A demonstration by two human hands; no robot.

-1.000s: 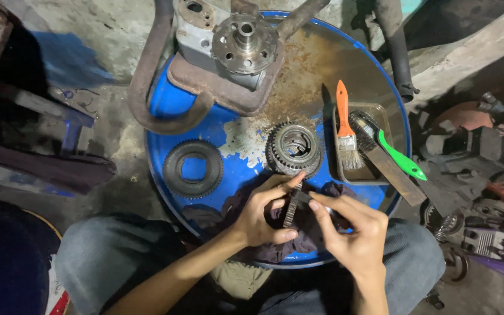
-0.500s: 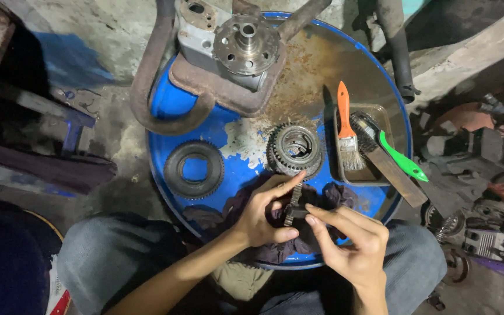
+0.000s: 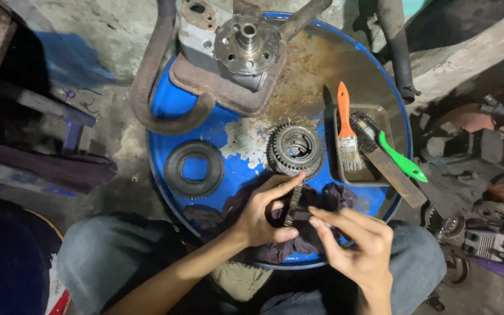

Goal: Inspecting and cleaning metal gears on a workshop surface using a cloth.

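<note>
The right hand [image 3: 360, 248] has dropped a little since a moment ago; its fingers now lie flatter and lower, fingertips meeting the lower end of the gear piece [image 3: 293, 204]. The left hand [image 3: 262, 216] has hardly shifted.

That gear piece is a thin toothed ring of dark, greasy metal, seen edge-on and held upright over a dark purple rag [image 3: 275, 245]. The left grip is clamped on it, thumb under and forefinger stretched up along its edge. The right grip is pinched on its lower end, fingers together.

All this sits on a blue drum [image 3: 164, 99], round, its paint chipped white in the middle and rusted brown toward the far side. Just beyond the held ring, a steel gear [image 3: 294, 150] lies flat, bright teeth round a hollow core. To the left, well apart, a black toothed ring [image 3: 194, 169] lies flat with blue showing through it. At the far edge stands a grey hub [image 3: 246, 44] with bolt holes, on a rusty bent frame [image 3: 164, 116].

On the right, a shallow metal tray [image 3: 380, 114] holds an orange-handled paintbrush [image 3: 346, 128] and a green-handled brush [image 3: 395, 154]. A flat metal bar [image 3: 395, 178] lies across the tray's corner.
</note>
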